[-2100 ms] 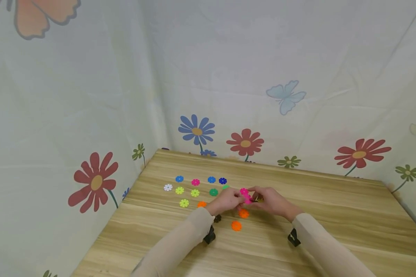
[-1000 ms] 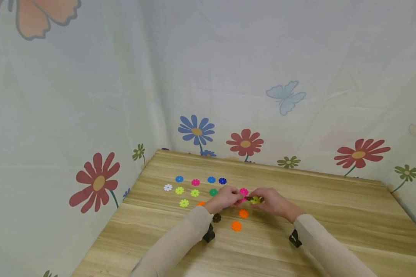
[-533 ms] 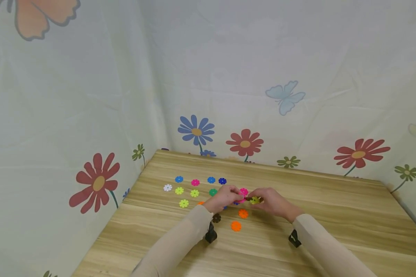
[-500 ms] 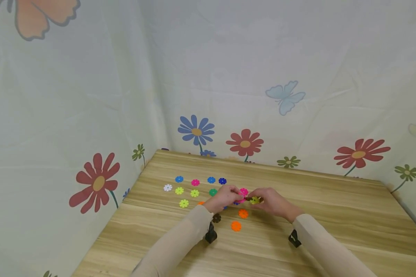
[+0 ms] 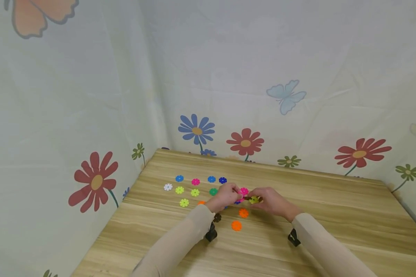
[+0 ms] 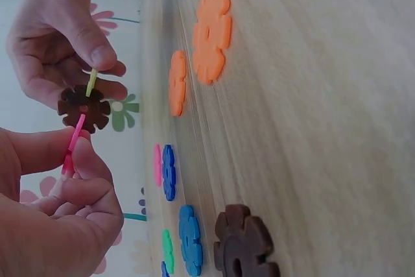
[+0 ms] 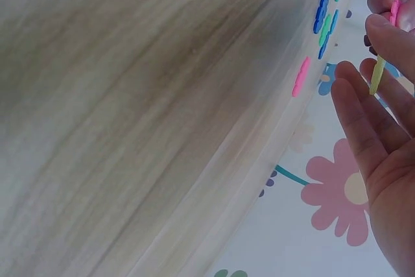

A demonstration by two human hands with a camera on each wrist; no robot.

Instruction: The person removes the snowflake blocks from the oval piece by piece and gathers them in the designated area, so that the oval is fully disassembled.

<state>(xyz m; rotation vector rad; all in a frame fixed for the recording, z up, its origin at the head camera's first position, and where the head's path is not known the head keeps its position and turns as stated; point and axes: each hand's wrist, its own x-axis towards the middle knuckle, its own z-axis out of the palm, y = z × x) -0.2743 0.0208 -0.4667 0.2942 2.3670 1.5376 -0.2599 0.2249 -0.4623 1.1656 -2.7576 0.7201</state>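
Note:
My left hand [image 5: 225,196] pinches a pink notched building disc [image 6: 73,144] between thumb and forefinger, its edge toward the left wrist camera. My right hand [image 5: 272,202] pinches a yellow notched building disc [image 6: 92,82] with its thumb against the fingers. Between the hands a brown disc [image 6: 84,108] sits crosswise, slotted with the yellow one. The pink disc meets the brown disc's rim; how deep it sits in the notch, I cannot tell. All three are held above the wooden table [image 5: 315,238].
Around the left hand lie loose discs: orange ones [image 5: 236,226], a brown one [image 5: 217,217], yellow-green ones [image 5: 184,202], blue ones [image 5: 179,178], a white one [image 5: 168,187], a green one [image 5: 213,191] and pink ones [image 5: 195,182]. A flower-printed curtain [image 5: 228,77] stands behind the table.
Since the oldest frame, the brown and yellow discs have turned so the yellow face shows. The left hand has shifted slightly left, and its pink disc is more covered. The last half second shows little movement.

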